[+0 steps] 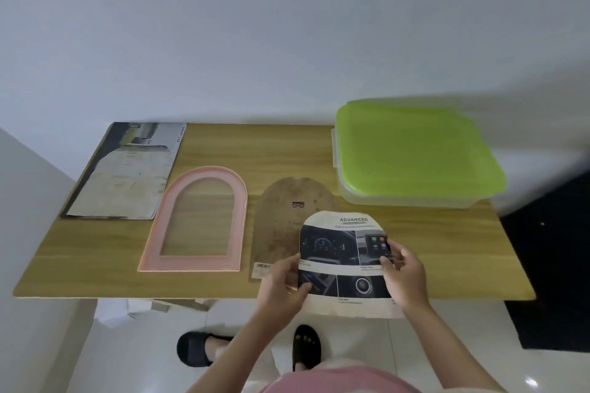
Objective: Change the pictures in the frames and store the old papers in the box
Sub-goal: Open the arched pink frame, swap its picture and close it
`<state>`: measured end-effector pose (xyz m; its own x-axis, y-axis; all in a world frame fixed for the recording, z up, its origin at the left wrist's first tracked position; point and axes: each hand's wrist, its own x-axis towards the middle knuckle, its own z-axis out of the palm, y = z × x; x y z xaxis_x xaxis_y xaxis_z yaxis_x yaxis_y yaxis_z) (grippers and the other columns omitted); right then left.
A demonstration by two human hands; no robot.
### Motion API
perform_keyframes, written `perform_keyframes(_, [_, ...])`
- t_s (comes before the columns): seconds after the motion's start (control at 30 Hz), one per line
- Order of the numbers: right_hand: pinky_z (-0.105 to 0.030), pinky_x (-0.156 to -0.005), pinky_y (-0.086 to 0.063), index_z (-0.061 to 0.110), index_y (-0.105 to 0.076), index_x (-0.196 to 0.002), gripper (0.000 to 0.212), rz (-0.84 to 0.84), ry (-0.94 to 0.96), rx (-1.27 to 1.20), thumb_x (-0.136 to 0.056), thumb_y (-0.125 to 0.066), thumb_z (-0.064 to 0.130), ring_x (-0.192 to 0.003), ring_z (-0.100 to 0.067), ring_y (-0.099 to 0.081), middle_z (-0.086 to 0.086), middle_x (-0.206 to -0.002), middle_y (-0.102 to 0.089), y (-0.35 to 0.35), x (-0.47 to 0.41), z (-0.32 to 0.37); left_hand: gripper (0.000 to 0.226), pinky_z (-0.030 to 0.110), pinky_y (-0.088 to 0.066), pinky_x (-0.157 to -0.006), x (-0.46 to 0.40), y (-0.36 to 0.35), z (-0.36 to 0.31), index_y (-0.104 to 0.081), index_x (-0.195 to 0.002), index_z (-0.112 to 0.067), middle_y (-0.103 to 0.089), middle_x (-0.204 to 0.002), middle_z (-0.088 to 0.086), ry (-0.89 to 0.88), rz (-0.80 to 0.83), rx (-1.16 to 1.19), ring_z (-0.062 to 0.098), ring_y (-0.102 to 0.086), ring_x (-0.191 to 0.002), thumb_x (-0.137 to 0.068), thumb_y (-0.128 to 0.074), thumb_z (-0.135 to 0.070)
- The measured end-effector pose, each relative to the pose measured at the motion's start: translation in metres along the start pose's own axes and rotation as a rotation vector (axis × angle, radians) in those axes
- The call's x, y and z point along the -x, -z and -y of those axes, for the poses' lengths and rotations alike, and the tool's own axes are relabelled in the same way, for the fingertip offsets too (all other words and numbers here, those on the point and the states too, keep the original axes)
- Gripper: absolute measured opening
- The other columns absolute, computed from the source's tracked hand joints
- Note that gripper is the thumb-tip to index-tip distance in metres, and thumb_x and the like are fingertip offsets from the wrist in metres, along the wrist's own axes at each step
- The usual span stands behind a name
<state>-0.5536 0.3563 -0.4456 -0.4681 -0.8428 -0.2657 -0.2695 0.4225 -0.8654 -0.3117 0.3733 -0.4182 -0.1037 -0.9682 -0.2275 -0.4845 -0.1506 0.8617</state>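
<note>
An arch-shaped printed paper (pixel 338 252) with car-interior photos and the word ADVANCED is held above the table's near edge. My left hand (pixel 282 284) pinches its left side and my right hand (pixel 404 274) pinches its right side. A pink arched frame (pixel 166 233) lies flat and empty left of centre. Its brown arch-shaped backing board (pixel 281 217) lies beside it, partly under the held paper. A stack of printed sheets (pixel 127 175) sits at the far left. The plastic box with a shut green lid (pixel 412 150) stands at the far right.
The wooden table (pixel 447 249) stands against a white wall. Below its near edge are white floor tiles, my two feet in black slippers (pixel 194 348), and some cardboard pieces (pixel 178 303). A dark area (pixel 552 249) lies right of the table.
</note>
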Motion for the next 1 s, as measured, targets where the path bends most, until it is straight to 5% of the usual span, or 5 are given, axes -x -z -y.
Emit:
perform_keyframes(0.2, [-0.034,-0.086,-0.049,0.014,-0.06,-0.123,0.038,-0.099,-0.002,0.19,-0.086,-0.061,0.005,-0.098,-0.024,-0.061,-0.012,-0.115,-0.063,0.049,-0.017,-0.024,0.052,0.006,-0.045,-0.071,-0.017,-0.043,-0.034,-0.049,-0.131,-0.019,-0.056,-0.106,-0.007,-0.033,0.228,-0.105,0.0,-0.054,-0.083,-0.082,-0.062,-0.008])
perform_keyframes(0.37, [-0.025,-0.083,-0.041,0.011,-0.06,-0.122,0.035,-0.145,0.018,0.309,-0.087,-0.06,0.006,-0.094,-0.017,-0.054,-0.015,-0.119,-0.059,0.074,-0.036,-0.023,0.045,0.034,-0.05,-0.087,-0.033,-0.068,-0.052,-0.055,-0.121,-0.018,-0.057,-0.099,-0.001,-0.031,0.305,-0.192,0.015,-0.053,-0.087,-0.077,-0.063,-0.011])
perform_keyframes(0.57, [-0.037,-0.095,-0.038,0.013,-0.049,-0.133,0.058,-0.06,-0.023,0.442,-0.082,-0.071,0.026,-0.121,-0.031,-0.044,-0.015,-0.126,-0.047,0.08,-0.049,-0.017,0.039,0.032,-0.05,-0.087,-0.043,-0.087,-0.064,-0.056,-0.114,-0.021,-0.053,-0.101,0.0,0.023,0.327,-0.213,0.019,-0.053,-0.095,-0.079,-0.062,-0.007])
perform_keyframes(0.77, [-0.044,-0.095,-0.039,0.016,-0.051,-0.132,0.053,-0.117,-0.077,0.55,-0.083,-0.068,0.029,-0.121,-0.033,-0.036,-0.014,-0.125,-0.042,0.071,-0.048,-0.019,0.05,0.008,-0.043,-0.071,-0.047,-0.09,-0.063,-0.046,-0.131,-0.017,-0.042,-0.12,0.001,0.04,0.346,-0.264,0.012,-0.046,-0.1,-0.082,-0.057,-0.01])
perform_keyframes(1.0, [-0.044,-0.089,-0.041,0.014,-0.057,-0.123,0.042,-0.214,0.016,0.545,-0.083,-0.066,0.019,-0.115,-0.034,-0.038,-0.015,-0.124,-0.044,0.053,-0.038,-0.014,0.051,-0.001,-0.03,-0.082,-0.044,-0.073,-0.065,-0.042,-0.137,-0.014,-0.037,-0.134,0.0,-0.021,0.291,-0.208,0.01,-0.039,-0.12,-0.087,-0.055,-0.015])
